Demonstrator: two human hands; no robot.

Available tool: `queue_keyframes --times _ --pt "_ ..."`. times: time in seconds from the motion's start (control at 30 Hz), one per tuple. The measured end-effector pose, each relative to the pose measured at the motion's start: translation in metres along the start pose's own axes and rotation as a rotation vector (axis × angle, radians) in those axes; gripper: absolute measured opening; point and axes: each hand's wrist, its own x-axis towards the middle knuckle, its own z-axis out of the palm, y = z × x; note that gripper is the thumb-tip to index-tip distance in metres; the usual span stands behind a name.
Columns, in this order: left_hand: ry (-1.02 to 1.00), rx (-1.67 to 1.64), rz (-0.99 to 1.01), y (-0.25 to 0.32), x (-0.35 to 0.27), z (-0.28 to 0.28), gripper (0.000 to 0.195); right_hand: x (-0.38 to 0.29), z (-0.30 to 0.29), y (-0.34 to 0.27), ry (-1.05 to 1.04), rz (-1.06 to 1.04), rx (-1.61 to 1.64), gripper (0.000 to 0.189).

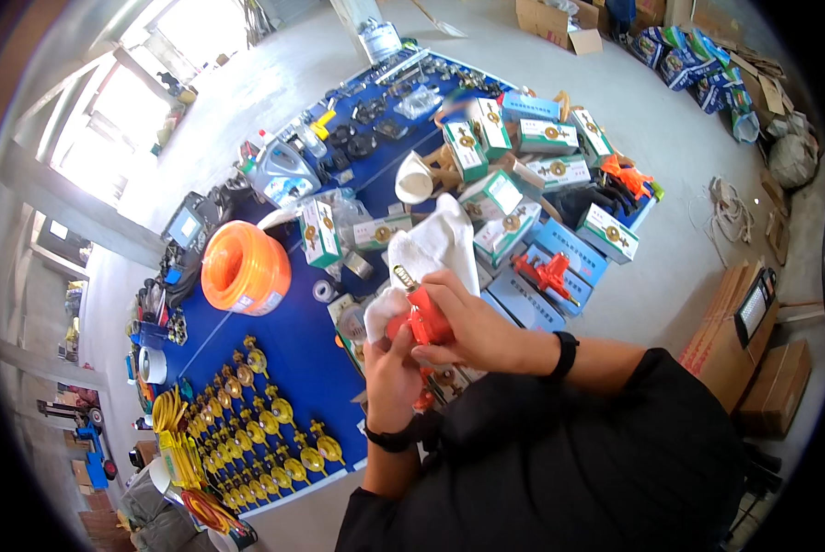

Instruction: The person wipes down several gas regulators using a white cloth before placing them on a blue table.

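Observation:
A red gas pressure regulator [427, 319] with a brass threaded connector [405, 277] is held up between both hands, over the near edge of the table. My right hand [478, 324] wraps its right side, the fingers over the top. My left hand [393, 376] steadies it from below left and also has part of a white cloth [386, 310] bunched against it. More white cloth [447, 238] lies just beyond. Another red regulator [549, 274] rests on light-blue boxes [523, 300] to the right.
Rows of yellow regulators [267, 421] stand at left on the blue tabletop [302, 345]. An orange hose coil [245, 268] sits behind them. Green-and-white cartons [502, 228] crowd the table's right half. A bluish-grey plastic jug [284, 172] stands farther back. Cardboard boxes [774, 386] lie on the floor at right.

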Motion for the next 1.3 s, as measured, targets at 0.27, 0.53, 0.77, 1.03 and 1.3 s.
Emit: queue_keyframes --times 0.27,0.53,0.77,1.03,1.3 --pt "-0.179 0.038 -0.173 -0.001 0.001 -0.024 0.034 -0.010 -0.022 0.020 -0.063 -0.449 -0.367 0.076" --pt "-0.106 -0.082 0.014 -0.010 0.002 -0.016 0.035 -0.011 -0.027 0.029 0.470 0.313 0.538 0.055" --pt "-0.247 0.770 0.693 -0.043 0.001 -0.011 0.032 -0.008 -0.019 0.022 0.713 0.490 0.915 0.045" --pt "-0.378 1.160 0.891 -0.044 0.010 0.021 0.039 -0.026 -0.021 0.026 0.801 0.574 0.815 0.039" --pt "0.207 0.101 0.174 -0.080 0.011 -0.020 0.026 -0.091 -0.090 0.070 1.142 0.375 0.611 0.027"
